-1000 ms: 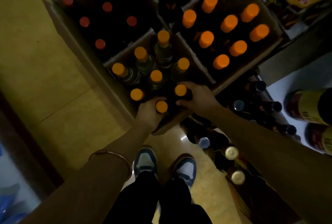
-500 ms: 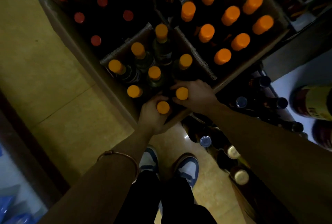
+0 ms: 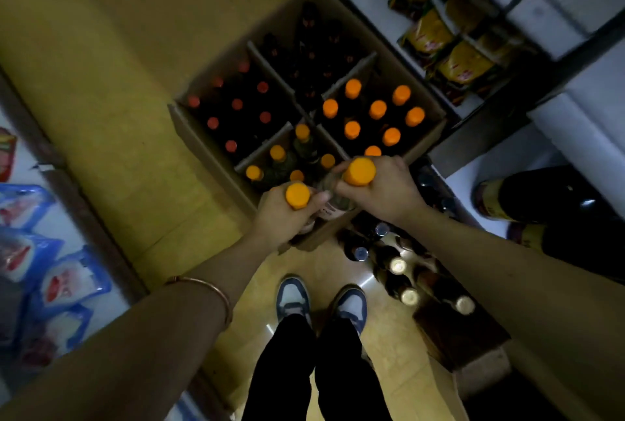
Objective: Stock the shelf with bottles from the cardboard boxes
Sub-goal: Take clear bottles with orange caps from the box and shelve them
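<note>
Both hands grip a bottle by the neck: the left hand (image 3: 282, 217) is curled round one with an orange cap (image 3: 297, 195), and the right hand (image 3: 385, 189) is curled round another with a larger-looking orange cap (image 3: 360, 171). The two bottles are held side by side, close together, above the near corner of the cardboard box (image 3: 216, 163) on the floor. That compartment holds more orange-capped bottles (image 3: 278, 152); the compartment to its right is full of orange caps (image 3: 377, 109) too, while the one on the left holds dark bottles with red caps (image 3: 237, 104). A thin bangle (image 3: 203, 285) sits on the left forearm. Below the hands are two blue and white shoes (image 3: 293, 299), and beside them, on the right, dark bottles with pale caps (image 3: 398, 265). White shelves (image 3: 575, 123) with yellow packets (image 3: 463, 64) run along the right
</note>
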Action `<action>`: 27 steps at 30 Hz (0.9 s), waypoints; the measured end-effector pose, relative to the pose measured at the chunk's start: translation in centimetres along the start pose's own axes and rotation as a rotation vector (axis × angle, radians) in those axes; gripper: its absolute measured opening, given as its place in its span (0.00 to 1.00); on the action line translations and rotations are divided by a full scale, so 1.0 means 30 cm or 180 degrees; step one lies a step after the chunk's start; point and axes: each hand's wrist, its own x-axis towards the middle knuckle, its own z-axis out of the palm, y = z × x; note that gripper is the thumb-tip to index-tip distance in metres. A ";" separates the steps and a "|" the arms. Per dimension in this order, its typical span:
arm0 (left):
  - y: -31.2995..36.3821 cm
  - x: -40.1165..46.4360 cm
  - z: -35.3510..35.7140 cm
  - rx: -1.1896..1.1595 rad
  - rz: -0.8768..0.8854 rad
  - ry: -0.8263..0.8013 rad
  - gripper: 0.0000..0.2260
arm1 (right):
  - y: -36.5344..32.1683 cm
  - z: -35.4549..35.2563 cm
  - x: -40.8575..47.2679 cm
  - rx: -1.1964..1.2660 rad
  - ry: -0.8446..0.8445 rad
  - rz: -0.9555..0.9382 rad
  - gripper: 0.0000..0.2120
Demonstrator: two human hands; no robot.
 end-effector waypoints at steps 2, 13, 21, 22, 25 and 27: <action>0.119 -0.067 -0.030 0.0133 0.0218 -0.0035 0.08 | -0.102 -0.100 -0.055 -0.0021 0.0075 -0.0177 0.12; 0.836 -0.390 -0.152 0.0076 0.1429 0.0214 0.26 | -0.678 -0.591 -0.441 0.0809 0.1751 -0.0228 0.23; 1.353 -0.648 -0.140 0.0193 0.2766 -0.0141 0.16 | -1.094 -0.882 -0.762 0.1172 0.2763 -0.0580 0.11; 1.413 -0.679 -0.139 0.0187 0.2848 -0.0197 0.15 | -1.132 -0.914 -0.803 0.1160 0.2842 -0.0630 0.12; 1.587 -0.794 -0.123 0.0117 0.3035 -0.0392 0.12 | -1.241 -1.006 -0.950 0.1108 0.3081 -0.0742 0.14; 1.694 -0.882 -0.103 -0.0019 0.3150 -0.0609 0.12 | -1.307 -1.061 -1.057 0.1113 0.3251 -0.0831 0.16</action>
